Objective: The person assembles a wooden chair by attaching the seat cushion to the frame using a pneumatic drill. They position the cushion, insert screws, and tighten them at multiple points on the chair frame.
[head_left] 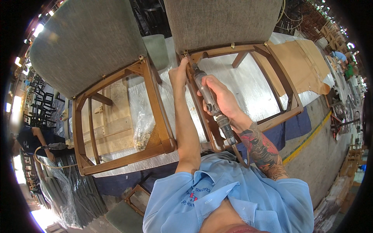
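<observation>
My right hand (222, 95) is closed around a grey pneumatic screwdriver (211, 103), whose hose bends away near my shirt. The driver's nose points at the left rail of a brown wooden chair frame (281, 73), near the rear corner. At that corner my left hand (178, 73) is closed on the frame, thumb beside a small metal bracket (185, 52). What its fingertips touch is partly hidden. A grey upholstered backrest (223, 23) joins the frame's far rail, with another bracket (232, 45) at mid-rail.
On the left lies a second chair frame (157, 105) with its grey backrest (87, 46). A bag of small hardware (144, 136) shows through it. Cardboard (299, 62) lies at right. Beyond the left chair, another person (37, 138) is near a hosed tool (56, 146).
</observation>
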`<state>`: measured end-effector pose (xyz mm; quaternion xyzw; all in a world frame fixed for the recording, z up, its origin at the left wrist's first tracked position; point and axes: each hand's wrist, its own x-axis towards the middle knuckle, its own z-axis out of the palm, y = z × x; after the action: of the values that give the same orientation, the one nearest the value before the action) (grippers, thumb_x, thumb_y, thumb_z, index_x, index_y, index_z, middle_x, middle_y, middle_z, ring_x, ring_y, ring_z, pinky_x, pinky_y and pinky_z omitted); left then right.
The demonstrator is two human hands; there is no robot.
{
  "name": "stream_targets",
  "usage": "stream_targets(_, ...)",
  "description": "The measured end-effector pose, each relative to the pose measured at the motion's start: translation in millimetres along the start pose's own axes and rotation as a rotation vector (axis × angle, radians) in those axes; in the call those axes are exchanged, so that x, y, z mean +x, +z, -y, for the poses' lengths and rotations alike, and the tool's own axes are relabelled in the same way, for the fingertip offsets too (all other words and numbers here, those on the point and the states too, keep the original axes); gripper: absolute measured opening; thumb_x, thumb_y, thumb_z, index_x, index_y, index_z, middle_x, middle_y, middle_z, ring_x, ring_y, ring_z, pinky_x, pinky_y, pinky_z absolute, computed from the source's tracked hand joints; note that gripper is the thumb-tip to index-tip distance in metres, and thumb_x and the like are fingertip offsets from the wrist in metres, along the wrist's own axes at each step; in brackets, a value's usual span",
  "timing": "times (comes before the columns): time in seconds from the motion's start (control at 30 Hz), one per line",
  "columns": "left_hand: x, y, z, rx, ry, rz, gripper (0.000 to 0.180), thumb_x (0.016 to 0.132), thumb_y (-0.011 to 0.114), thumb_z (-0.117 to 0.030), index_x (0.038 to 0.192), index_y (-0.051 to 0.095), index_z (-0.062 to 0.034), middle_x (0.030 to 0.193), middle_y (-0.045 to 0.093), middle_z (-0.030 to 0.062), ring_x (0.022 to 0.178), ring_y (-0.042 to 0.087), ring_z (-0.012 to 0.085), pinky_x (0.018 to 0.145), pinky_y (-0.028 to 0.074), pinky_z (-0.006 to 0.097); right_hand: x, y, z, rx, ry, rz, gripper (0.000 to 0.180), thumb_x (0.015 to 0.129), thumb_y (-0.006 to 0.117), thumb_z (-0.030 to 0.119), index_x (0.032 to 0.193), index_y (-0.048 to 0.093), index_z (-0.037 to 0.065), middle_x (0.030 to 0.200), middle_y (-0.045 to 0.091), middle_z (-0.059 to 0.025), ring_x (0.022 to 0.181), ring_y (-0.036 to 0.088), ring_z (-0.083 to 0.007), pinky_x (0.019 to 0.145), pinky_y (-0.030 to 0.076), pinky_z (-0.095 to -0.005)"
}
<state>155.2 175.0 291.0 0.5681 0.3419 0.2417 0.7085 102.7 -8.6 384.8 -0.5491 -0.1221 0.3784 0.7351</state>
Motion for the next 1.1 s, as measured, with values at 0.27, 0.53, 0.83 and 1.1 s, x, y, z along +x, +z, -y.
stream_targets(0.27,-5.0,1.3,-3.2,-0.068,0.004,0.0,0.047,0.073,0.078,-0.038,0.063,0.065,0.0056,0.058,0.056,0.0056,0.048,0.048,0.0133,0.044,0.034,0.032,1.2,-2.9,-1.2,0.028,0.006,0.004,0.023,0.105,0.038,0.037,0.104,0.05,0.017,0.092,0.061,-0.0058,0.052,0.058,-0.0108,0.04,0.042,-0.0217)
stream_targets(0.53,2.3,-0.9,5.9,-0.058,0.024,0.019,0.05,0.074,0.077,-0.041,0.063,0.065,0.007,0.057,0.055,0.0054,0.049,0.046,0.0136,0.046,0.035,0.033,-1.3,0.9,1.9,0.014,0.011,-0.008,0.023,0.104,0.04,0.038,0.104,0.05,0.018,0.093,0.06,-0.0054,0.053,0.058,-0.0101,0.042,0.043,-0.0213)
stream_targets(0.83,12.1,-1.1,1.4,0.08,0.015,-0.035,0.061,0.07,0.078,-0.047,0.074,0.068,0.0134,0.068,0.065,0.0161,0.062,0.06,0.0221,0.061,0.047,0.038,0.8,-2.5,0.6,0.033,0.033,-0.019,0.022,0.104,0.04,0.039,0.105,0.049,0.018,0.094,0.06,-0.0067,0.052,0.057,-0.0118,0.041,0.043,-0.0225)
stream_targets(1.1,18.9,-3.5,-0.8,0.321,0.015,-0.058,0.071,0.066,0.076,-0.053,0.084,0.069,0.0155,0.087,0.069,0.0302,0.088,0.069,0.0348,0.083,0.051,0.041,2.5,-4.4,-2.4,0.068,0.046,-0.024,0.021,0.103,0.041,0.038,0.105,0.048,0.018,0.095,0.06,-0.0083,0.052,0.057,-0.013,0.04,0.044,-0.0239)
